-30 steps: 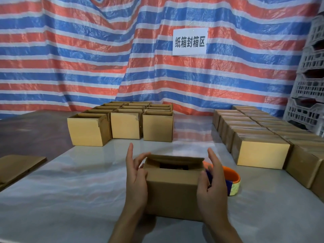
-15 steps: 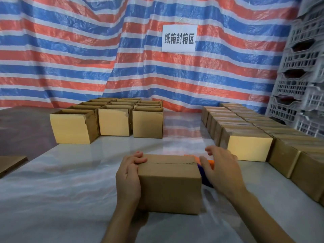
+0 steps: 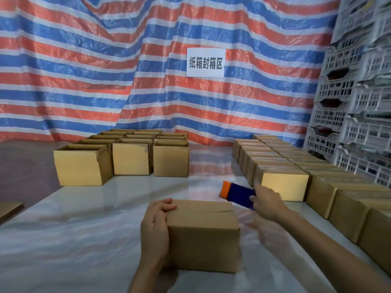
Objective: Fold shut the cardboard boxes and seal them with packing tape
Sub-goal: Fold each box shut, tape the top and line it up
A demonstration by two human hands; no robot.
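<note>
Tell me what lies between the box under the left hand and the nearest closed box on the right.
In the head view: the orange-and-blue tape dispenser, gripped by the right hand.

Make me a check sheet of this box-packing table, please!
Surface: glossy pale table.
Job's things: front box, flaps folded shut; orange and blue tape roll behind it on the right; open boxes far left; closed boxes in rows on the right.
Clutter: flat cardboard at the left edge.
Hands: left hand grips the front box's top edge; right hand grips the tape roll.
Cables: nothing seen.
Surroundings: striped tarp with a white sign; stacked plastic crates on the right.
</note>
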